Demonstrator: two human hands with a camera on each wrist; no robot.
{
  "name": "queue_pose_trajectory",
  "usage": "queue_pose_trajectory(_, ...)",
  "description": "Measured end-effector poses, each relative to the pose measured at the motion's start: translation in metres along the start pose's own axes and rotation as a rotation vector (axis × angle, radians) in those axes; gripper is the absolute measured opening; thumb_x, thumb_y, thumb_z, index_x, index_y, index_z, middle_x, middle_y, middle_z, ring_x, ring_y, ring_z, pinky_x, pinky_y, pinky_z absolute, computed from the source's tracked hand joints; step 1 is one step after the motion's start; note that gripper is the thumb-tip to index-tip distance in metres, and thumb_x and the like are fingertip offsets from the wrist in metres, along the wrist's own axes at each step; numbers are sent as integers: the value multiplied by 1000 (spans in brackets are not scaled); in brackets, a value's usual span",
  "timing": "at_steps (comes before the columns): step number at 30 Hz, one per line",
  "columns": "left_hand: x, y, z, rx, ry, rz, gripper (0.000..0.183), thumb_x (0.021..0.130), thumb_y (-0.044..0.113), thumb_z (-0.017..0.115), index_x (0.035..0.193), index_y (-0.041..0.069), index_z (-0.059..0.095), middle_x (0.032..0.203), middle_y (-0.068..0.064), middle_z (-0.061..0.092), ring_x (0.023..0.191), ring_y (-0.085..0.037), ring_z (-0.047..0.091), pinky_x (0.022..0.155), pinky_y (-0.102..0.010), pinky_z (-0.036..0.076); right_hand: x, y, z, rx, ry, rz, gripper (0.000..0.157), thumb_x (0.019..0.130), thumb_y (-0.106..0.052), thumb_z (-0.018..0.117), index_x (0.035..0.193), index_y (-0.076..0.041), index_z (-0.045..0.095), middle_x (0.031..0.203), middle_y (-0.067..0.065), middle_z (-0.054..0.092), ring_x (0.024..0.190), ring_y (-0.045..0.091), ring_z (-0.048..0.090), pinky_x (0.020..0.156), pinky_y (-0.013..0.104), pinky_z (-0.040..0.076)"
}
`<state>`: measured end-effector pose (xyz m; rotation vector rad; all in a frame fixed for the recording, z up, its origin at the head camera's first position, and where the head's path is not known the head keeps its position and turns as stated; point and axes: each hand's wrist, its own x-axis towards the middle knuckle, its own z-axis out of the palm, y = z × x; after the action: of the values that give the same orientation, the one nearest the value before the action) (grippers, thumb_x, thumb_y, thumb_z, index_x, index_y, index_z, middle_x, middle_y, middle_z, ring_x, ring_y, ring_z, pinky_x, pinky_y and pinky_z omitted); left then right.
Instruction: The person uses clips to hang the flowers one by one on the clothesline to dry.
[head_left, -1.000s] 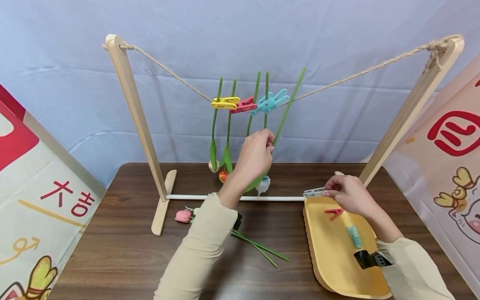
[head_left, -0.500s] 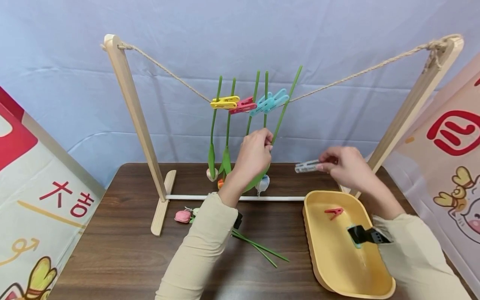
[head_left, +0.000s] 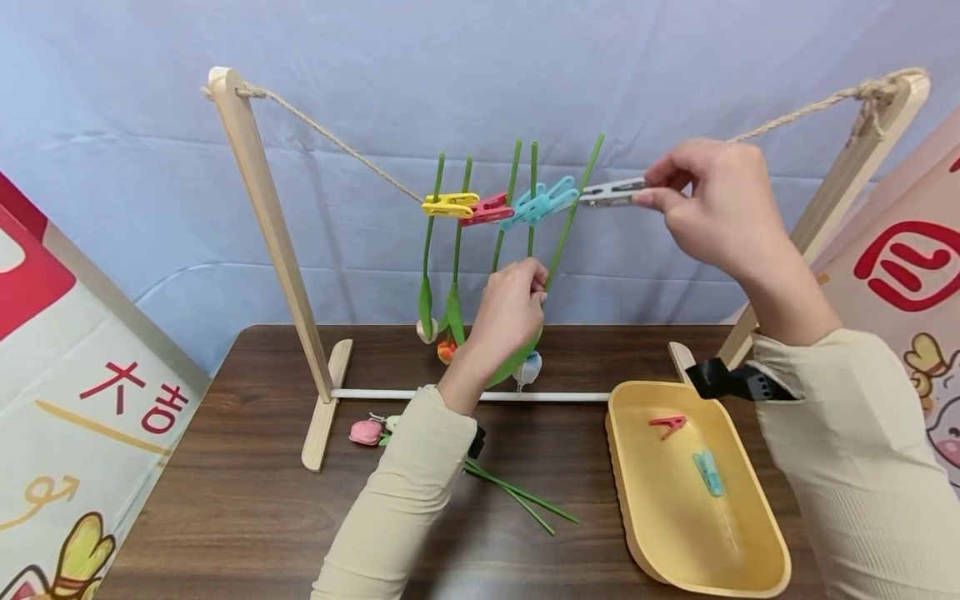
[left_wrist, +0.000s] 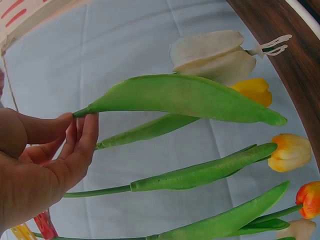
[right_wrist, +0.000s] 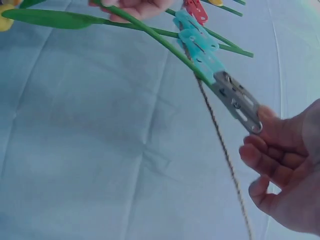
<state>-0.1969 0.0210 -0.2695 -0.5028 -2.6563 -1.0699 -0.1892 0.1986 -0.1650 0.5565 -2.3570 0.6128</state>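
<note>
My left hand pinches the green stem of an artificial tulip hanging head down. Its long leaf and white bloom show in the left wrist view. In my right hand, thumb and fingers pinch the handle end of a grey clothespin. The clothespin's tip is right at the stem, beside the twine. Further left, yellow, red and light blue clothespins clip several other upside-down tulips to the twine.
A wooden stand's left post and right post hold the sagging twine, with a white crossbar below. The yellow tray at right holds a red clothespin and a blue one. A pink tulip and loose stems lie on the table.
My right hand has risen from above the tray's far edge to the twine, carrying the grey clothespin to the stem. The stem's top has tipped slightly left; my left hand stays nearly still.
</note>
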Motion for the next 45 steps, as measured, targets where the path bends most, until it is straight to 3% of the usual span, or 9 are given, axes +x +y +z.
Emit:
queue_pose_trajectory(5,-1,0,-1,0,0,-17,9,89,2,56,96,2,61,88,-6,60,86,-18,54,77,-26,43,14,-8,2,-86,13,-12,8,78,0,66,77,8,66,75,21,62,66,31,54,66,38,32)
queue_pose_trajectory(7,-1,0,-2,1,1,-26,10,89,3,56,97,2,61,89,-6,59,86,-18,54,77,-27,43,18,-8,3,-107,-7,-10,8,77,0,65,75,7,65,74,20,61,68,34,54,66,40,32)
queue_pose_trajectory(17,-1,-2,-3,26,13,-11,11,88,2,57,98,1,62,89,-7,61,88,-20,56,77,-30,45,25,-6,10,-57,-218,63,11,79,-4,67,72,4,66,63,11,60,64,25,50,60,32,34)
queue_pose_trajectory(27,0,-1,-3,69,-5,47,11,86,-1,58,94,2,64,86,-6,60,82,-18,56,69,-27,46,28,-9,13,-63,-278,78,13,81,-7,66,73,3,67,63,9,60,63,24,50,60,33,34)
queue_pose_trajectory(35,2,-5,1,94,-5,85,9,86,-1,58,92,2,65,84,-7,61,82,-20,57,71,-28,45,27,-10,14,-87,-313,86,15,82,-8,63,71,1,67,61,7,59,63,24,48,59,34,33)
queue_pose_trajectory(45,4,-7,0,27,-4,87,12,87,2,58,98,0,63,89,-8,64,86,-20,59,78,-28,45,18,-5,10,-105,-327,113,25,87,-19,60,97,2,67,79,14,64,73,26,54,65,36,37)
